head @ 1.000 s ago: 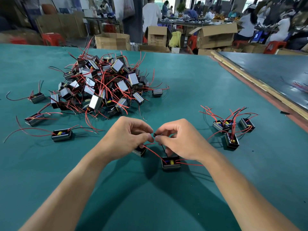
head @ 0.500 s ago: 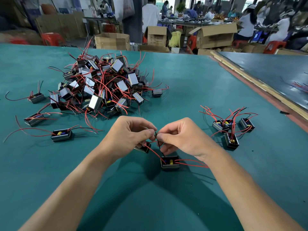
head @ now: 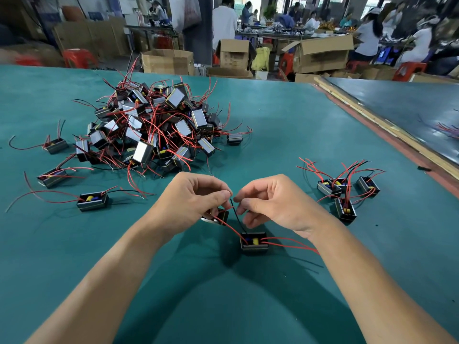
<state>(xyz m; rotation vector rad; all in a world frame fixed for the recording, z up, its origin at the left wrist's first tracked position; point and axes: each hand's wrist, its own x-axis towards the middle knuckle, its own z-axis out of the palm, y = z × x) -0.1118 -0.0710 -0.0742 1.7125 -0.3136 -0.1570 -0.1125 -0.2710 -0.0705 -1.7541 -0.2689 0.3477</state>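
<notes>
A small black box module point(head: 254, 244) with a yellow part inside lies on the green table point(head: 285, 135) just before my hands. A red wire point(head: 232, 227) and a black wire point(head: 237, 218) rise from it. My left hand point(head: 191, 202) pinches the red wire at its fingertips. My right hand point(head: 270, 204) has its fingers curled, with thumb and forefinger pinching at the black wire, whose tip sticks up between the hands. A second module point(head: 219, 216) sits partly hidden under my left hand.
A big heap of wired modules point(head: 149, 130) lies at the left back, with a few loose modules point(head: 93, 201) near it. A small group of modules point(head: 345, 194) stands to the right. A wooden strip point(head: 387, 127) borders the table on the right. Boxes and people are beyond.
My hands have risen a little and drawn slightly apart. The black wire's end now stands free between the fingertips. The module on the table has not moved.
</notes>
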